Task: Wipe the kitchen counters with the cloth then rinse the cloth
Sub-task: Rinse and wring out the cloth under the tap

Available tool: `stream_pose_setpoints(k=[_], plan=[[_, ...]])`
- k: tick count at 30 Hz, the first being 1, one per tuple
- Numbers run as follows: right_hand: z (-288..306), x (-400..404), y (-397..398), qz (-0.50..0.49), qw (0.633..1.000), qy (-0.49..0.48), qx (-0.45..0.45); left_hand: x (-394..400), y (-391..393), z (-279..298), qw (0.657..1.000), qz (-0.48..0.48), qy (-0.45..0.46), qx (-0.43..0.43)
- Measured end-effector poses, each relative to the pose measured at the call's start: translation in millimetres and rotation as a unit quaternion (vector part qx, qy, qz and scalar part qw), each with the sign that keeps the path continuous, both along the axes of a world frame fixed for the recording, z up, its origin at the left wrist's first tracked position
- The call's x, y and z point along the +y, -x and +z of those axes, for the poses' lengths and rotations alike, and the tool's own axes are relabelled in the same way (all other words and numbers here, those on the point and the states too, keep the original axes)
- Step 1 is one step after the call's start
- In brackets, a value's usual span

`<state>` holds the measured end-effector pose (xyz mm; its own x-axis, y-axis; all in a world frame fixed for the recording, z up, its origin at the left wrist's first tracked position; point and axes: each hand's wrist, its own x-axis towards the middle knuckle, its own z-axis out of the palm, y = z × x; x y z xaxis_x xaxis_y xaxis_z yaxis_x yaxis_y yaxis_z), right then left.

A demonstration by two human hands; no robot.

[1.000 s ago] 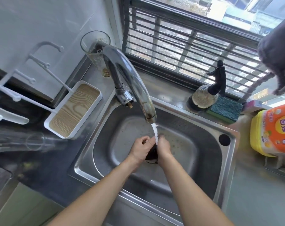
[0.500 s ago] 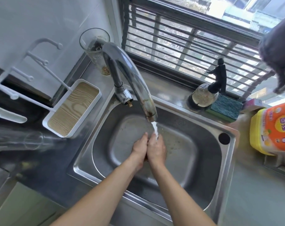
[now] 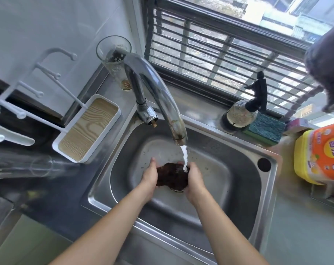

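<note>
Under the faucet spout (image 3: 178, 137), over the steel sink (image 3: 237, 190), you cupped the wadded dark cloth (image 3: 171, 176) between your left hand (image 3: 149, 177) and right hand (image 3: 195, 178), fingers curled round it so the stream (image 3: 184, 158) soaked it.

Sink (image 3: 261, 190) as landmark. Cloth (image 3: 171, 177) inside sink, between left hand (image 3: 149, 177) and right hand (image 3: 195, 179), under tap (image 3: 162, 96) spout. Tap base at sink's rear left corner. Glass (image 3: 114, 60) behind tap. Tray (image 3: 87, 129) left of sink. Spray bottle (image 3: 242, 111) and sponge (image 3: 263, 129) behind sink. Detergent tub (image 3: 323, 153) right of sink on worktop (image 3: 300, 236).
</note>
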<state>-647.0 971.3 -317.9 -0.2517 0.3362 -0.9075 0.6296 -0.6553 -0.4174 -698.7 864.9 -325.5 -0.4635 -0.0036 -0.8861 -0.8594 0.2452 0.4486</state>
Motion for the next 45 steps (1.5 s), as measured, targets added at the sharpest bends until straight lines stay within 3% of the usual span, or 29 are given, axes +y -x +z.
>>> stream_pose_setpoints(k=[2,5,9,13,16,19,22,24,27,30,32,36,38,41,45], plan=[[7.4,-19.6,3.7,0.057,0.997,0.002,0.052,11.6,-5.0,0.5,1.0,0.016,-0.01,-0.022],[2.2,-38.4,4.2,0.106,0.978,-0.158,0.082,28.1,-8.4,3.8,0.999,0.003,-0.042,-0.019],[-10.1,-26.6,5.4,0.142,0.958,-0.247,0.025,33.8,-13.6,0.0,0.998,-0.009,-0.062,0.012],[-5.2,-13.0,10.7,0.147,0.954,-0.26,-0.026,35.4,-17.5,2.6,0.997,-0.023,-0.072,0.014],[-5.8,-0.5,12.9,0.148,0.966,-0.206,-0.047,30.9,-17.7,3.1,0.995,-0.031,-0.1,-0.005],[-7.2,9.5,12.0,0.071,0.987,-0.127,-0.069,24.2,-13.9,1.9,0.991,-0.054,-0.122,-0.004],[-11.4,16.2,7.2,0.089,0.99,-0.113,-0.005,16.9,-7.2,-1.2,0.993,-0.09,-0.074,0.009],[-7.4,18.0,4.2,0.137,0.981,-0.122,0.061,9.6,-0.5,-3.8,0.991,-0.074,-0.08,-0.073],[-6.7,21.2,2.6,0.278,0.94,-0.128,0.149,4.2,9.1,-5.0,0.966,-0.064,-0.188,-0.168],[-7.4,17.3,2.1,0.425,0.849,-0.244,0.196,6.2,10.5,-7.5,0.961,-0.024,-0.222,-0.16],[-5.5,12.5,0.3,0.446,0.826,-0.272,0.211,9.5,9.8,-9.4,0.97,-0.01,-0.201,-0.135],[-10.5,7.8,-1.3,0.293,0.905,-0.276,0.14,11.0,6.3,-17.5,0.975,0.056,-0.187,-0.104],[-17.5,12.9,-0.8,0.26,0.934,-0.227,0.089,11.2,6.9,-18.8,0.974,0.075,-0.193,-0.089],[-15.1,11.6,-3.8,0.289,0.947,-0.092,0.102,14.1,7.3,-21.7,0.987,0.043,-0.145,-0.058],[-38.6,5.0,-8.9,0.296,0.939,-0.155,0.085,13.5,6.3,-23.9,0.99,-0.13,-0.014,0.055]])
